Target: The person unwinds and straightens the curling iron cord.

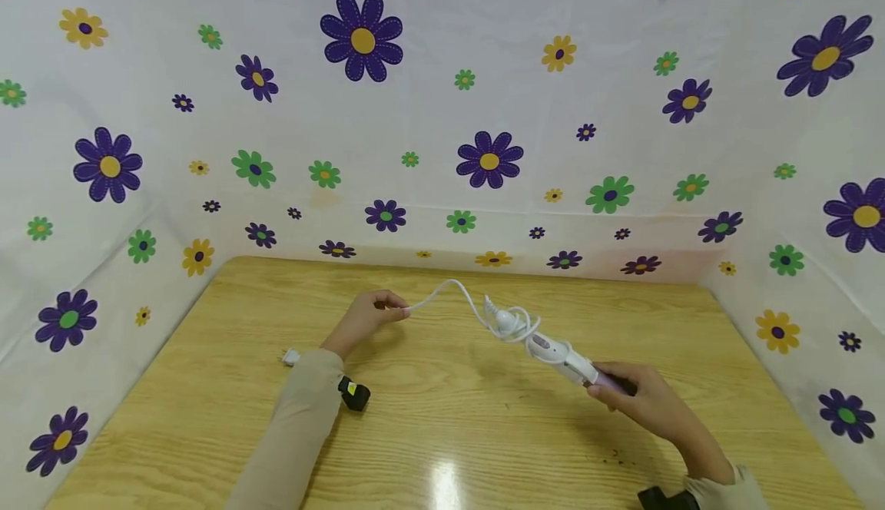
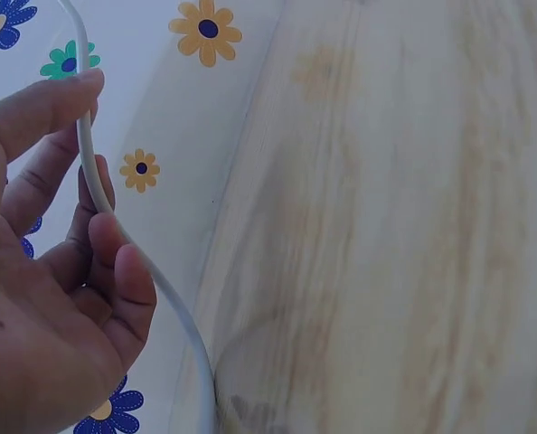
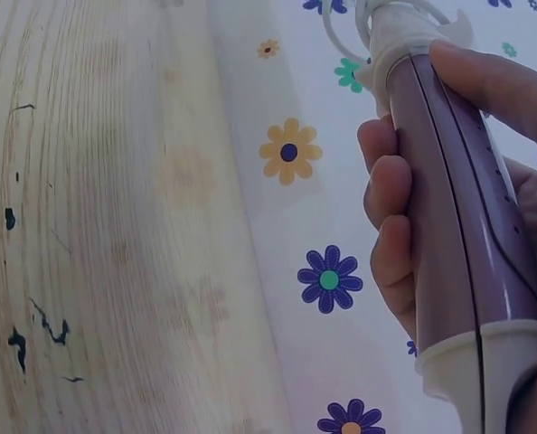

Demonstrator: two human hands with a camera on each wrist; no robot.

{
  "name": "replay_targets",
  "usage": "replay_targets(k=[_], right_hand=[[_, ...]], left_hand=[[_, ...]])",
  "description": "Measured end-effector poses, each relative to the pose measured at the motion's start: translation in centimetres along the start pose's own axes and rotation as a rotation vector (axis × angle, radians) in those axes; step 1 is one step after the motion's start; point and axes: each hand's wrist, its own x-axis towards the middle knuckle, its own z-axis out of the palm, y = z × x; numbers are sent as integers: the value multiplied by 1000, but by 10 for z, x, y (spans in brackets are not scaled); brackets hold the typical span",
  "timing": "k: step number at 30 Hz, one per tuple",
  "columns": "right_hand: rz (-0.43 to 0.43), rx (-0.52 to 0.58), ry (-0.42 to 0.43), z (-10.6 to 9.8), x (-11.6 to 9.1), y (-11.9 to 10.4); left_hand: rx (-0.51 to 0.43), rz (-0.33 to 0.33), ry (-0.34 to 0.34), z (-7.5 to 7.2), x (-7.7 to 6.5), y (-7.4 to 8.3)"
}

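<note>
My right hand (image 1: 646, 399) grips a hair straightener (image 3: 454, 190) by its purple and white body, the fingers wrapped round one side and the thumb along the other. Held above the table, it tilts with its white handle end (image 1: 553, 350) toward the middle. Several loops of white cord (image 1: 515, 326) are wound about that end. My left hand (image 1: 366, 319) pinches a stretch of the cord (image 2: 92, 176) between thumb and fingers. From there the cord arcs across to the straightener. A white two-pin plug (image 1: 290, 357) lies beside the left forearm.
Both hands work over a wooden table (image 1: 429, 433). A white flower-print cloth (image 1: 429, 110) rises at the back and both sides. Dark marks (image 1: 615, 456) show on the tabletop near the right wrist. Black wrist cameras (image 1: 355, 395) sit on both sleeves.
</note>
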Motion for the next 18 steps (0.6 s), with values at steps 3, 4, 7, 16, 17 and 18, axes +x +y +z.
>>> replay_targets(k=[3,4,7,16,17,18], right_hand=[[-42,-3,-11,0,-2,0],[-46,-1,-14,-1,-3,-1],[-56,-4,-42,-1,-5,-1],[-75,-117,-98,-1,-7,0],[-72,-119,-105,-1,-7,1],[-68,-120,-111,0,-6,1]], left_hand=[[1,-11,6,-3,2,-2],[5,-13,8,-3,3,-2],[-2,-29,28,-4,5,-3],[-32,-27,121,-7,5,7],[-36,-25,135,-8,5,7],[-43,-24,149,-9,5,6]])
